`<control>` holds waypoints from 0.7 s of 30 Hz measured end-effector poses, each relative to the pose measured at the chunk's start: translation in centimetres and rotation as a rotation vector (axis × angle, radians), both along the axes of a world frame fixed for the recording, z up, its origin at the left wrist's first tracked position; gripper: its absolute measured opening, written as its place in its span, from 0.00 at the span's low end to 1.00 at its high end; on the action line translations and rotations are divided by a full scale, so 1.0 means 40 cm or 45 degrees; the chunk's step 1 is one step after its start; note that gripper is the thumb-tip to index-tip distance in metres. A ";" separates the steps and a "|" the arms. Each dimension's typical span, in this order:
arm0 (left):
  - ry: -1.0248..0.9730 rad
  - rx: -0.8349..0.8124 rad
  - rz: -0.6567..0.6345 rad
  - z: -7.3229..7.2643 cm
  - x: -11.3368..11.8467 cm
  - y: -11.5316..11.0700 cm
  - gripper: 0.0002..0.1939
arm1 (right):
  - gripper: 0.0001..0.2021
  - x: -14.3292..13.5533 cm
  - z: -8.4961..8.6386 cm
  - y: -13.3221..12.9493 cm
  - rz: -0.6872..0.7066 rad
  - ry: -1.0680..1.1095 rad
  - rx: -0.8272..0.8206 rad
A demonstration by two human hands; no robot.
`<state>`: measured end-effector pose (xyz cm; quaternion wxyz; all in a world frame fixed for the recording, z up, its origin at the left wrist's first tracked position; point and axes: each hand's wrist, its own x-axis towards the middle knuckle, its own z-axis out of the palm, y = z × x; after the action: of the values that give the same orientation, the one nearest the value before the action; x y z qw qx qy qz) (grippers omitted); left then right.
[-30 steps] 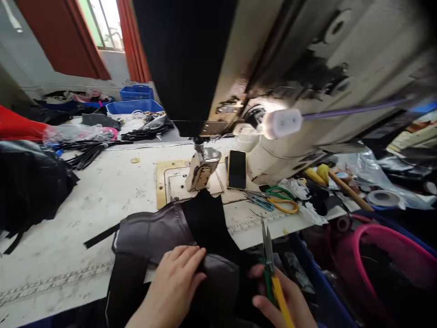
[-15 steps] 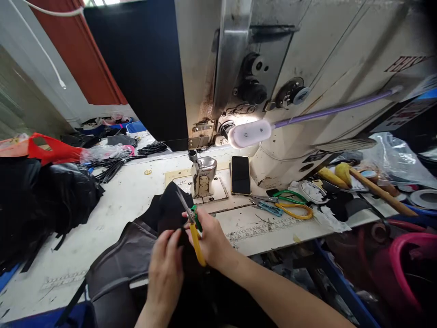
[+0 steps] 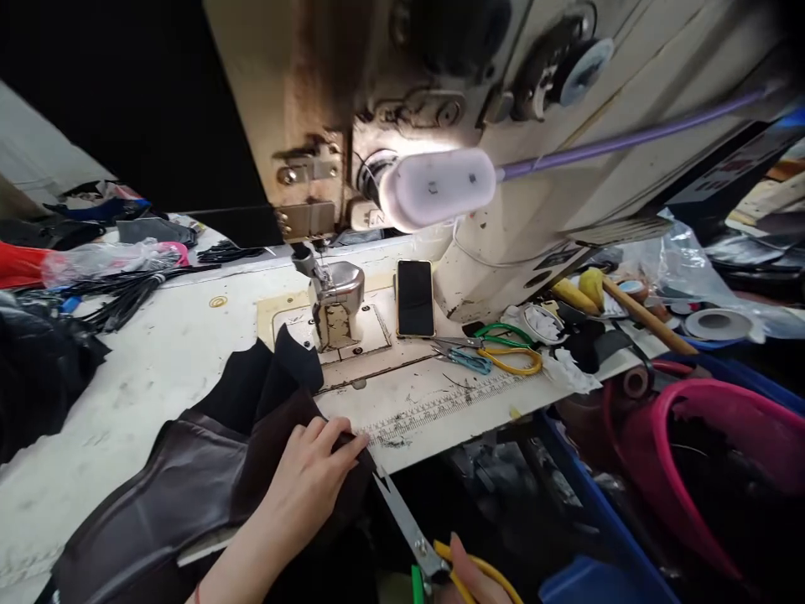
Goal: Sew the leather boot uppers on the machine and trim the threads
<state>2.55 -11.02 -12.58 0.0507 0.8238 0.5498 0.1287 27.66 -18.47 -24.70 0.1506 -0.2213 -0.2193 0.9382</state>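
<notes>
My left hand [image 3: 308, 470] is closed on the edge of a dark brown leather piece [image 3: 157, 482], which drapes over the front of the sewing table. Black fabric flaps [image 3: 245, 382] stand up from it beside the post of the sewing machine [image 3: 340, 315]. At the bottom, partly cut off by the frame, my right hand [image 3: 475, 579] grips scissors [image 3: 402, 516] with one yellow and one green handle. Their blades are slightly apart, tips close to the leather edge just right of my left fingers. Whether the tips touch the leather, I cannot tell.
A phone [image 3: 416, 299] lies by the machine base, near other scissors [image 3: 509, 359] and small blue snips [image 3: 465, 359]. A lit lamp [image 3: 440, 189] hangs above. Black bags [image 3: 44, 369] sit left; a pink bucket [image 3: 660, 436] stands lower right. A printed ruler [image 3: 433, 411] runs along the table edge.
The scissors have moved from above the fabric down and right, and their blades now show apart. My left hand has shifted up and right along the leather. The view has come closer.
</notes>
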 end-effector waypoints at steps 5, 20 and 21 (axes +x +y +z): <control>-0.177 0.030 -0.009 -0.001 0.003 0.011 0.11 | 0.50 -0.015 -0.041 -0.001 0.048 0.113 -0.108; -0.123 -0.053 0.043 -0.003 0.033 0.015 0.07 | 0.38 -0.021 0.015 0.069 0.073 -0.063 -0.022; -0.119 -0.050 0.058 -0.003 0.033 0.013 0.07 | 0.38 -0.017 0.018 0.075 0.092 -0.066 -0.018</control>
<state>3.88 -10.50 -12.71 0.0897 0.8030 0.5678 0.1572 26.98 -15.49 -24.00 0.1093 -0.2383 -0.2244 0.9386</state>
